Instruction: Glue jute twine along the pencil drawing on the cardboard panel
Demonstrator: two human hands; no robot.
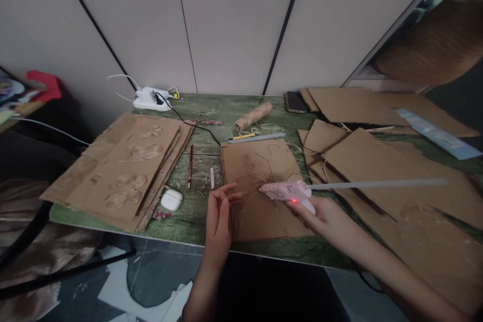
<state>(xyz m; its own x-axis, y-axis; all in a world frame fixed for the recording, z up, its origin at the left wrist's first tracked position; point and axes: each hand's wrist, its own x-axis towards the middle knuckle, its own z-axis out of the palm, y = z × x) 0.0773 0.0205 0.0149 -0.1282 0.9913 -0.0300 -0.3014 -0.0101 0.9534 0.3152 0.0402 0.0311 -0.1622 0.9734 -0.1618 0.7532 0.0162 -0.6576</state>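
under glue gun (289,192), twine loop (245,206) barely discernible on cardboard (264,196)

The right hand (324,214) grips a pink glue gun (289,192) with its nozzle on a cardboard sheet (260,196) lying on the green surface (196,211). The left hand (219,216) pinches twine (241,201) against that sheet. A twine spool (252,116) lies behind.

A green tabletop (204,151) carries cardboard sheets (124,171) at nine o'clock, a twine spool (252,116) at twelve, more cardboard (377,166) at three.
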